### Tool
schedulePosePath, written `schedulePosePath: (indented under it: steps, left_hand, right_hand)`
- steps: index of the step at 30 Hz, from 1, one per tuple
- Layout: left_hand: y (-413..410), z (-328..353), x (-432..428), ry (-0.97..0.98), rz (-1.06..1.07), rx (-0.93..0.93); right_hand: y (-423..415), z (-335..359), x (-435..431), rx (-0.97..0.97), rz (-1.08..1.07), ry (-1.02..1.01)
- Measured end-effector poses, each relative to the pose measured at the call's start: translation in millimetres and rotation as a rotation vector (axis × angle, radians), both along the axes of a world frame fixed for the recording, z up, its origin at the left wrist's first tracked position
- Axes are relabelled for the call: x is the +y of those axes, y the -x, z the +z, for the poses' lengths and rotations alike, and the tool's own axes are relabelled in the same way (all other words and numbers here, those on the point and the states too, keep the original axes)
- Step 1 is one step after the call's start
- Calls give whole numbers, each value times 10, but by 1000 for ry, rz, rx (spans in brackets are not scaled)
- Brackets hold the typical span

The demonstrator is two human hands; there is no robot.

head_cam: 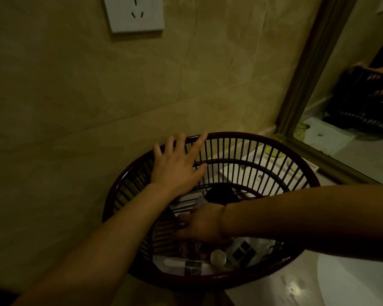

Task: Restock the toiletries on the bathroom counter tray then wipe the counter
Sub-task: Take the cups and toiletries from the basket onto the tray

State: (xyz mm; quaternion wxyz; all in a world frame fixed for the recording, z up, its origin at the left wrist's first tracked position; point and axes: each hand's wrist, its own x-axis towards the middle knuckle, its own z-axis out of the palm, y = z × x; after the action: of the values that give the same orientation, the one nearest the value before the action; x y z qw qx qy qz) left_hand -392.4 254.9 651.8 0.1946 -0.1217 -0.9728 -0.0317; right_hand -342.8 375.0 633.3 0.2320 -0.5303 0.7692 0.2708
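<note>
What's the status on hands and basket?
Left hand open, flat on basket rim. Right hand down inside among packets, grip unclear. Nothing blocking.

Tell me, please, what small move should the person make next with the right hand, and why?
Probably close the right hand on one packet and lift it out. That hand is already down among the toiletries inside the dark slatted basket, fingers spread over them, while the left hand rests flat on the far rim, steadying it. Whether anything is gripped yet cannot be told.
</note>
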Motion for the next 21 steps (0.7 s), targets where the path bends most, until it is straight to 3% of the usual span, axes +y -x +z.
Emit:
schedulePosePath:
  steps: [5,11,16,21]
  left_hand:
    - [10,-45,1,20,-2,46]
    - [19,-43,33,18,2,28]
    - [2,-46,41,2,12,20]
    - [10,-60,56,30,35,46]
  right_hand:
    - [29,-173,-56,-51,142,-7]
    - [90,115,59,-59,108,40]
    - [87,529,462,51,-22,298]
    - [5,1013,1013,37,-301,513]
